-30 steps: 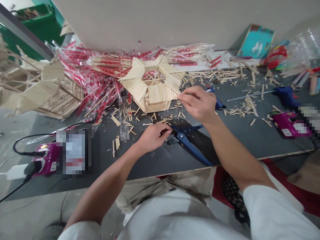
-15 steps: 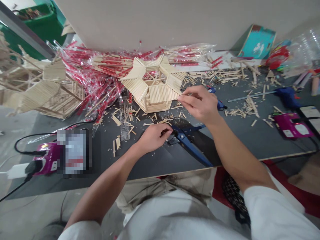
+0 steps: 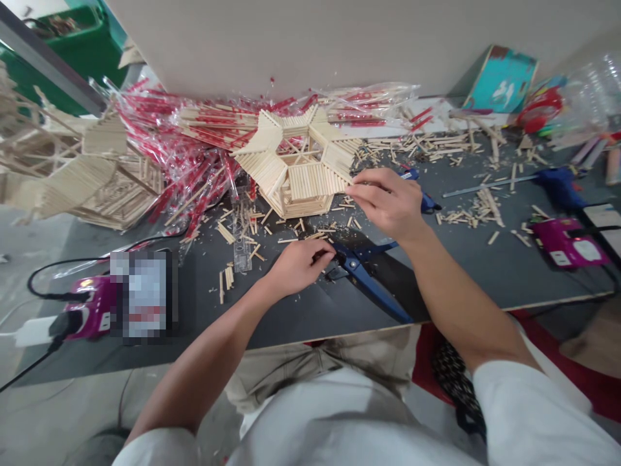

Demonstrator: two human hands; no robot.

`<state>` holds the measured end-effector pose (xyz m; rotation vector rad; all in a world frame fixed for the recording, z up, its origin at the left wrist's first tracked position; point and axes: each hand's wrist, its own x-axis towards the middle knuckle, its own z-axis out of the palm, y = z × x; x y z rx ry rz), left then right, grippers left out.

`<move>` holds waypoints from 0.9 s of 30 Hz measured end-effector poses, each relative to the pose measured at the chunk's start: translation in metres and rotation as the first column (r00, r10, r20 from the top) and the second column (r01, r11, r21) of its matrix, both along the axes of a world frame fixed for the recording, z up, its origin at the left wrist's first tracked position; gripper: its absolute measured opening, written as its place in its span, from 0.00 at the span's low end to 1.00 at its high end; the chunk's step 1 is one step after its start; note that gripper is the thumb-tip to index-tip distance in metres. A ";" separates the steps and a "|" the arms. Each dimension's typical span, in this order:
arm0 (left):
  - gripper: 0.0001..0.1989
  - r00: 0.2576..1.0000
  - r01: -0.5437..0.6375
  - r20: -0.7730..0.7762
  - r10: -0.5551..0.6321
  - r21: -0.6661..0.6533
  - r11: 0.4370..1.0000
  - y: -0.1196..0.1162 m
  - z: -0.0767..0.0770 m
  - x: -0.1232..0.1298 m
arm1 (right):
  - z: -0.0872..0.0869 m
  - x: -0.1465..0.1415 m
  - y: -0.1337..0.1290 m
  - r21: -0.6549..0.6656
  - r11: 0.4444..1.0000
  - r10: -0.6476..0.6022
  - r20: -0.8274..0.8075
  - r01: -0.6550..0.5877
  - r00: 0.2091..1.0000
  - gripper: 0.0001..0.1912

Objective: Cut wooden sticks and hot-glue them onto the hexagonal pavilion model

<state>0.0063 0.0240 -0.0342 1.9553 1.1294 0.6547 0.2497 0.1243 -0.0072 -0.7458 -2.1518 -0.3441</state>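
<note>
My left hand (image 3: pixel 298 266) sits on the pivot end of a pair of blue-handled shears (image 3: pixel 366 278) lying on the dark tabletop, and its fingers are closed around them. My right hand (image 3: pixel 388 204) is raised at the corner of a hexagonal wooden stick model (image 3: pixel 295 165). Its fingertips touch a roof panel there, and whether they pinch a stick is hidden. A blue hot glue gun (image 3: pixel 424 202) lies partly hidden behind my right hand.
Plastic-wrapped bundles of red-marked wooden sticks (image 3: pixel 194 155) lie behind the model. A larger stick structure (image 3: pixel 97 181) stands at the left. Loose stick pieces litter the table. A clear ruler (image 3: pixel 241 236), a second blue glue gun (image 3: pixel 560 188) and magenta devices (image 3: pixel 567 243) are nearby.
The view has drifted slightly, and my right hand has shifted a little along the model's corner. My left hand and the shears stay in the same hold.
</note>
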 end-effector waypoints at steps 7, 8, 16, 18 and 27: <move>0.10 1.000 0.004 -0.010 -0.004 0.005 1.000 0.000 -0.001 0.001 | 0.000 -0.002 -0.002 0.016 1.000 -0.008 0.011 0.007 1.000 0.14; 0.10 1.000 0.001 -0.011 -0.001 0.004 1.000 0.000 0.000 0.001 | 0.001 -0.001 -0.002 0.017 1.000 -0.017 0.016 0.016 1.000 0.15; 0.10 1.000 -0.015 -0.002 0.015 0.009 1.000 0.000 0.001 0.003 | -0.008 0.016 0.017 -0.048 0.993 -0.118 -0.143 0.112 0.983 0.13; 0.11 0.999 -0.040 0.034 0.039 0.028 0.999 0.000 0.002 0.000 | -0.011 0.020 0.022 -0.016 0.986 -0.167 -0.259 0.168 0.951 0.08; 0.13 0.916 -0.401 0.092 0.391 0.155 0.903 0.018 0.007 -0.030 | -0.004 0.013 0.013 -0.116 0.975 -0.213 -0.263 0.189 0.941 0.17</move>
